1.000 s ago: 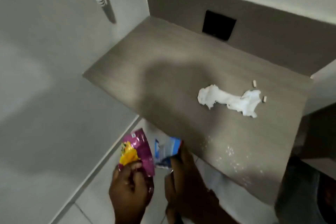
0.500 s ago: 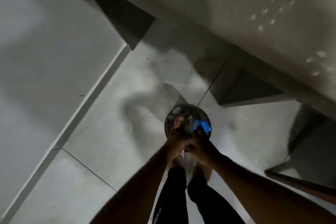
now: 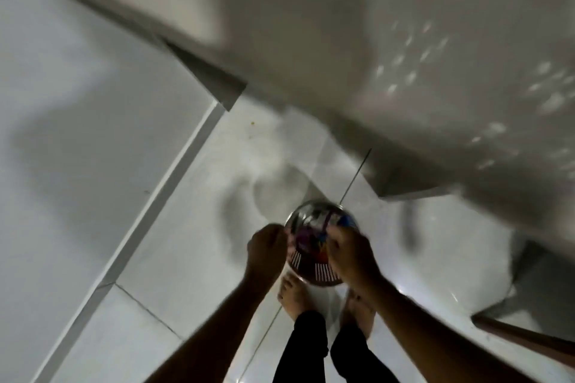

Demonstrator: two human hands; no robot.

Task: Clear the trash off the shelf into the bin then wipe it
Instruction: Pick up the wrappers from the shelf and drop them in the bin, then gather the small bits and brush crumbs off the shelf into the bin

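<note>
A small round bin (image 3: 311, 274) with a slotted dark wall stands on the white floor just ahead of my bare feet. Both hands hover over its mouth. My left hand (image 3: 268, 250) is at the left rim with curled fingers, beside a purple wrapper (image 3: 300, 238) inside the bin. My right hand (image 3: 351, 253) covers the right side, and a blue wrapper (image 3: 347, 221) shows just past its fingertips. Motion blur hides whether either hand still grips a wrapper. The grey shelf (image 3: 435, 40), dotted with white crumbs, juts out above.
A white wall (image 3: 77, 134) with a grey skirting strip (image 3: 161, 190) runs along the left. Shelf supports (image 3: 401, 177) reach the floor behind the bin. A dark wooden edge (image 3: 522, 339) sits at lower right. My feet (image 3: 292, 295) stand close behind the bin.
I turned from the shelf top down to the floor and brought both wrappers to the bin. Since half a second ago my hands have spread slightly apart over its mouth.
</note>
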